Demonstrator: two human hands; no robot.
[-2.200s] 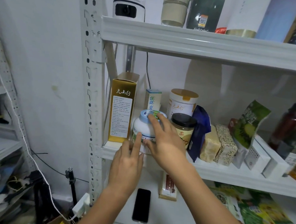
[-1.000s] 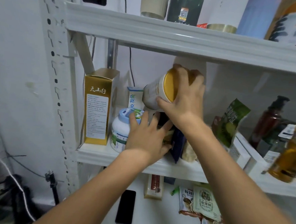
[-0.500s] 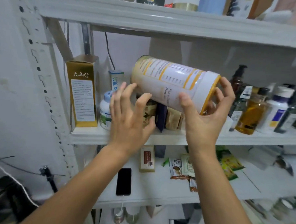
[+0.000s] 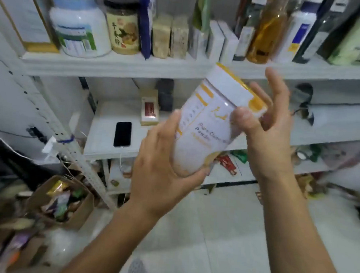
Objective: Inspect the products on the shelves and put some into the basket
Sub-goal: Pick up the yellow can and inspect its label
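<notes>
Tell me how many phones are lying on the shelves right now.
1. A black phone lies flat on the lower shelf, left of the held canister. Others may be hidden behind the hands or products.

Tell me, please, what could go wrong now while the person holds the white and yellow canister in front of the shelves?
1. The canister is tilted, and the right hand pinches it only with the thumb while the other fingers are spread; it might slip. The left hand cups its base.
2. If it falls, it could strike the phone on the lower shelf.
3. The picture is blurred, so the label may be misread.
</notes>
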